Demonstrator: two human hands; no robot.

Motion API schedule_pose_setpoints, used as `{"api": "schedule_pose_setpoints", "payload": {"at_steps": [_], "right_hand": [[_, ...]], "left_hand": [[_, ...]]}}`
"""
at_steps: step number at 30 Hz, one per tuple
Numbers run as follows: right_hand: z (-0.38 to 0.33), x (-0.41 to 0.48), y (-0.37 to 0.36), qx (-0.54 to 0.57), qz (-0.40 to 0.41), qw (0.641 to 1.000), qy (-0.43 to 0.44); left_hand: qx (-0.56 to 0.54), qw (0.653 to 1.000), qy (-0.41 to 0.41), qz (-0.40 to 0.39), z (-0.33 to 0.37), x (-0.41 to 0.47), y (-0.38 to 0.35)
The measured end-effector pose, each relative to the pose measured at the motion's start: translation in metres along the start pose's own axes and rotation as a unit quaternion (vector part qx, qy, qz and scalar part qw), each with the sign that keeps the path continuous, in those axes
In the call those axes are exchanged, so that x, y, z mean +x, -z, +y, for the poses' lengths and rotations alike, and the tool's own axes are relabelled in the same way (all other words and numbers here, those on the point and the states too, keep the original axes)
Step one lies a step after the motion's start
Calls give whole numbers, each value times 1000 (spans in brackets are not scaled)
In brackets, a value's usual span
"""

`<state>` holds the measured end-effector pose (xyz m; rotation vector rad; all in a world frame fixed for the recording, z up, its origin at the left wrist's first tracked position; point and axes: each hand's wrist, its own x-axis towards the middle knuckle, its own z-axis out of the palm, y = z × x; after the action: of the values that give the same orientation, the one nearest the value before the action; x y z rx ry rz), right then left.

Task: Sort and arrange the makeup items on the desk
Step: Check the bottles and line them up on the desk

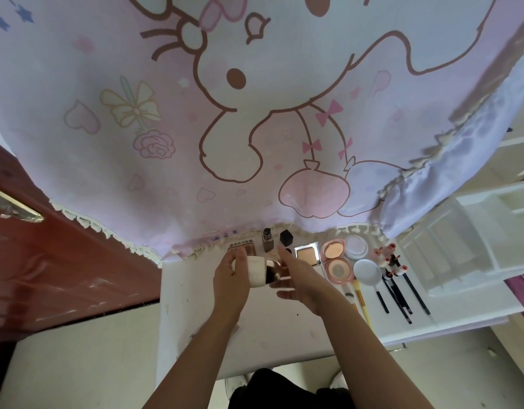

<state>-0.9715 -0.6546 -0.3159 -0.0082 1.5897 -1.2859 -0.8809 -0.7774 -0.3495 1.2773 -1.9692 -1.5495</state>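
Observation:
A white bottle with a shiny rose-gold cap point(262, 273) lies sideways above the white desk point(272, 326). My left hand point(232, 278) grips its white body. My right hand point(296, 278) closes around the cap end. Behind my hands an eyeshadow palette point(241, 246), a small grey bottle point(267, 240) and a black cube cap point(286, 237) stand along the back edge. To the right sit a square powder compact point(307, 252), an opened pink round compact point(336, 259), white round puffs point(356, 246) and a pale blue lid point(367, 271).
Several brushes and black pencils point(399, 293) lie in a row at the desk's right, with small pink-and-red lipsticks point(386, 256) behind them. A pink cartoon curtain point(225, 113) hangs over the back. A white shelf unit point(473, 237) stands right, a red-brown door point(48, 261) left.

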Motion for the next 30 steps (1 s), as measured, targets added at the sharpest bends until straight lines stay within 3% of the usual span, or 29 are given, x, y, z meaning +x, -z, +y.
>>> {"api": "schedule_pose_setpoints", "payload": {"at_steps": [4, 9, 12, 15, 21, 26, 30], "right_hand": [[4, 0, -2, -25, -23, 997, -66], [8, -1, 9, -9, -38, 997, 60], [11, 0, 16, -34, 4, 991, 133], [12, 2, 32, 48, 60, 982, 174], [33, 9, 69, 190, 181, 953, 151], [68, 18, 83, 124, 255, 951, 125], [96, 29, 84, -48, 306, 948, 77]], "left_hand": [[18, 999, -25, -11, 4, -5, -1], [-19, 999, 50, -8, 2, -3, 1], [-104, 984, 142, -15, 3, 0, 1], [-176, 961, 211, -15, 1, 5, 9], [-259, 932, 233, -99, -22, 5, 14], [-210, 942, 204, -164, -44, 1, -1], [-46, 976, 133, -164, -65, 2, -19]]}}
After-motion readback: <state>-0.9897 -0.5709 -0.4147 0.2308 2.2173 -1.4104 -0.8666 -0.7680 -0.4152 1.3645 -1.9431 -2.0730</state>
